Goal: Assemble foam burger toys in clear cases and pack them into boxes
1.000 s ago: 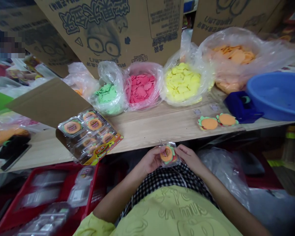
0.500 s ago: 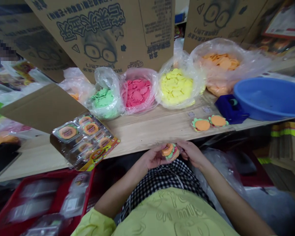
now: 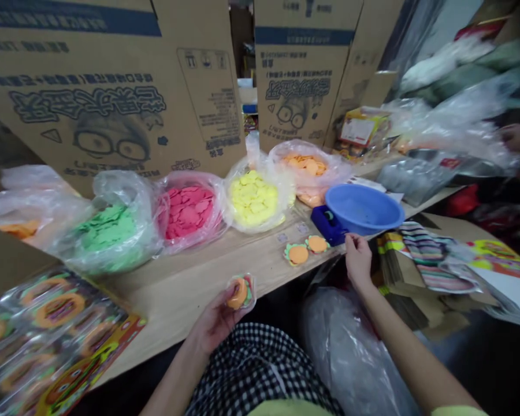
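Observation:
My left hand (image 3: 219, 318) is closed on a clear plastic box (image 3: 252, 293) with a small burger (image 3: 239, 292) inside, layered orange, green and red. Its place is over the front edge of the table. My right hand (image 3: 359, 257) is beside a dark blue box-like holder (image 3: 329, 226), its fingertips pinched together. What they hold, if anything, is too small to make out. Left of the holder lie two more burgers with orange tops, one (image 3: 297, 255) in front of the other (image 3: 318, 244).
Plastic bags of green (image 3: 108, 228), pink (image 3: 189, 211), yellow (image 3: 253, 196) and orange pieces (image 3: 305, 164) line the table's back. A blue basin (image 3: 364, 208) stands right. A display box of packed burgers (image 3: 60, 346) sits front left. Large cartons (image 3: 190, 121) rise behind.
The view has swung to the right. My right hand has left the burger box and reached right to the dark blue holder. My left hand still holds the box.

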The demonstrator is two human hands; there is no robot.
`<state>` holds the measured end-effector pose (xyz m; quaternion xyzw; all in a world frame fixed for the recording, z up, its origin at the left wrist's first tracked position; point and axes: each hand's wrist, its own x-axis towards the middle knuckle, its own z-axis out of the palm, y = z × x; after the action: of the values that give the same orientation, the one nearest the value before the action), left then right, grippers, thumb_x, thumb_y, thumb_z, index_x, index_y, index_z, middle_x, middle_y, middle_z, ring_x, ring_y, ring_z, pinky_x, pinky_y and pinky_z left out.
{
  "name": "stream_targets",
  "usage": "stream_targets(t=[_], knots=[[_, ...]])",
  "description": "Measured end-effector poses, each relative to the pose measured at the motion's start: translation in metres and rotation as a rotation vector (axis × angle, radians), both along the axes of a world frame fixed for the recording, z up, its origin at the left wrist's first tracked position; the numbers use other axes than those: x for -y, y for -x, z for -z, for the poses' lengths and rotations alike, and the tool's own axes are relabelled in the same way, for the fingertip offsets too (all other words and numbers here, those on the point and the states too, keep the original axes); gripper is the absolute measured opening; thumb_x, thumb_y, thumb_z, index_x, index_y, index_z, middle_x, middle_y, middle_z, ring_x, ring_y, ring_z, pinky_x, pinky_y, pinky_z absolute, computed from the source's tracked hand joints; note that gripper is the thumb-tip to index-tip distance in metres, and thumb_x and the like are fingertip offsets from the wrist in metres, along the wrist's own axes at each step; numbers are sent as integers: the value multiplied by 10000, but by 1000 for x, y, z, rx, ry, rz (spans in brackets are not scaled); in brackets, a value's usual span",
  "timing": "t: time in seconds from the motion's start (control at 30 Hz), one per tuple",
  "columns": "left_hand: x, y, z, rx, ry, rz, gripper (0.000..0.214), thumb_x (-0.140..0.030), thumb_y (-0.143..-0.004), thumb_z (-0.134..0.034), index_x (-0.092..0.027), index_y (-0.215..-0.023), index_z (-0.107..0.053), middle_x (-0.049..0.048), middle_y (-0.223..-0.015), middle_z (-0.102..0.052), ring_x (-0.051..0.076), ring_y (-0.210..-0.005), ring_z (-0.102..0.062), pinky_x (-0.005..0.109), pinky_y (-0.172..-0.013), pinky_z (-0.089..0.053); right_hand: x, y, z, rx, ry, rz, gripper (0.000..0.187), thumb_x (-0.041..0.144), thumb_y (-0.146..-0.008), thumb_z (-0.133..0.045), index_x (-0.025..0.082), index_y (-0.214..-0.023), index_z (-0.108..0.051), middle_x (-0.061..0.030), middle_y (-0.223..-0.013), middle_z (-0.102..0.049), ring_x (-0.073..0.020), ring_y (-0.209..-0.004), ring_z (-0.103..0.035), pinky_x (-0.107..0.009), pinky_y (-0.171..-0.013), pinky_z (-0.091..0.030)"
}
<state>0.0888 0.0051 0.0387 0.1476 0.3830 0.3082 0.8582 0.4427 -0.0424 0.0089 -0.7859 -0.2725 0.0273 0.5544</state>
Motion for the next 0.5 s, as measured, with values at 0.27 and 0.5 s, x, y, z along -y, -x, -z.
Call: stream_targets(t=[0.27, 0.5], knots=[[-5, -2, 3, -51, -62, 12, 300, -120, -736, -591, -102, -1035, -574, 100, -1018, -631, 200, -872, -622, 349, -824, -504, -33, -56, -1, 70, 308, 75, 319, 386, -704, -526, 134, -861, -642, -120, -846, -537, -251, -816, -511, -377, -766, -373], [-5, 2, 0, -1, -126, 1, 284, -138, -731, -603, -100, -1012, -585, 97, -1005, -628, 179, -822, -619, 331, -779, -508, -52, -75, 11, -11, 335, 26, 188, 303, -643, -564, 118, -639, -599, -76, -577, -531, -263, -722, -530, -402, -728, -386]])
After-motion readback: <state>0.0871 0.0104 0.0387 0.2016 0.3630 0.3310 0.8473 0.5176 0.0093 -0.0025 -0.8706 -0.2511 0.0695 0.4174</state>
